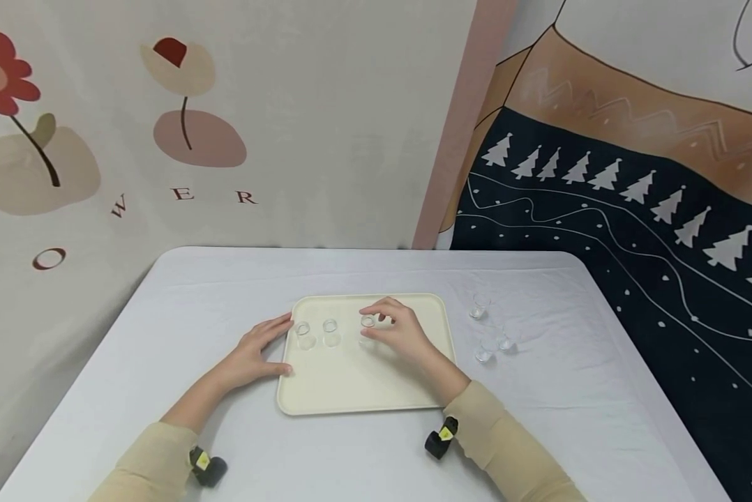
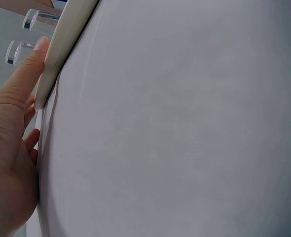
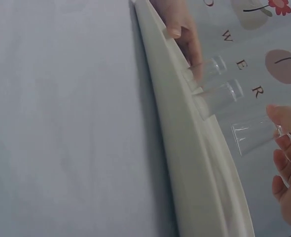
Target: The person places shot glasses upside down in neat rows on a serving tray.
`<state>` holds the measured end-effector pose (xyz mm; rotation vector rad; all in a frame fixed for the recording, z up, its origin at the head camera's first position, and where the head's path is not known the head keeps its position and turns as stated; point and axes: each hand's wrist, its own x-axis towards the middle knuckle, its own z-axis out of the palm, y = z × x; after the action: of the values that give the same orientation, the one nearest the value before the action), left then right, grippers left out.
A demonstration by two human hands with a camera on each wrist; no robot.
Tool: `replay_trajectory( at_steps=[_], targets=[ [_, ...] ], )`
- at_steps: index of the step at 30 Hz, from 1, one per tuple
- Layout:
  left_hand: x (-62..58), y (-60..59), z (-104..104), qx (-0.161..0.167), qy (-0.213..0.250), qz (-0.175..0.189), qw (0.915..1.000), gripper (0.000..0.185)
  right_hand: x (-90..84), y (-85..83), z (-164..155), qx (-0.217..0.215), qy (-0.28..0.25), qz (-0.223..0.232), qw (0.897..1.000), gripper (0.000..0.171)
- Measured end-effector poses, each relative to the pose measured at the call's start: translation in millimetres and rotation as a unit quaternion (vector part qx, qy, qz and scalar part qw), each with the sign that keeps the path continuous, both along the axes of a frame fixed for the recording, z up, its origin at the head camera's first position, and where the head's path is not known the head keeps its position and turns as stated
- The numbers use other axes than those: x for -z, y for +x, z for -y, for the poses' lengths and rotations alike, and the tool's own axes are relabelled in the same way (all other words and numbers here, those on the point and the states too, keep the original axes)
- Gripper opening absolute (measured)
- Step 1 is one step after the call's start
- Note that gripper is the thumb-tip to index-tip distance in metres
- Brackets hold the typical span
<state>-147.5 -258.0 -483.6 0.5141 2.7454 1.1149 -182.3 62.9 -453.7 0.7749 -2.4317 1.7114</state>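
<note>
Head view: my right hand (image 1: 401,333) sits over the cream tray (image 1: 351,390), fingers curled around the third glass (image 1: 367,322).
Third glass: upright on the tray, rightmost of a row of three, pinched near its rim between my thumb and fingertips.
Right hand grip: partly closed, thumb on one side of the glass and fingers on the other; in the right wrist view the fingers (image 3: 283,163) curve beside the glass (image 3: 251,136), and I cannot tell whether every finger touches it.
Other glasses on the tray: two more glasses (image 1: 316,333) stand upright just left of the held one, close together, near the tray's far-left part.
Left hand: my left hand (image 1: 257,352) lies flat and spread at the tray's left edge, fingers straight, thumb against the near-left side.
Left wrist view: my thumb (image 2: 29,64) presses along the tray's rim (image 2: 61,44); the hand holds nothing.
Tray: lies flat on the white tablecloth (image 1: 225,446), roughly centred in front of me.
Loose glasses: three small clear glasses (image 1: 489,335) stand on the cloth just right of the tray, apart from my hands.
Backdrop: a flower-print sheet (image 1: 162,139) hangs behind the table, a dark tree-pattern cloth (image 1: 633,230) to the right.
</note>
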Motion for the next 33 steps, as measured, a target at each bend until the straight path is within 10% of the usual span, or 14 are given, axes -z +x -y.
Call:
replay_trajectory(
  at_steps=[33],
  targets=[
    [-1.6, 0.5, 0.5, 0.004, 0.01, 0.004, 0.9999, 0.099, 11.1, -2.9, 9.7, 0.019, 0.085, -0.016, 0.996, 0.042]
  ],
)
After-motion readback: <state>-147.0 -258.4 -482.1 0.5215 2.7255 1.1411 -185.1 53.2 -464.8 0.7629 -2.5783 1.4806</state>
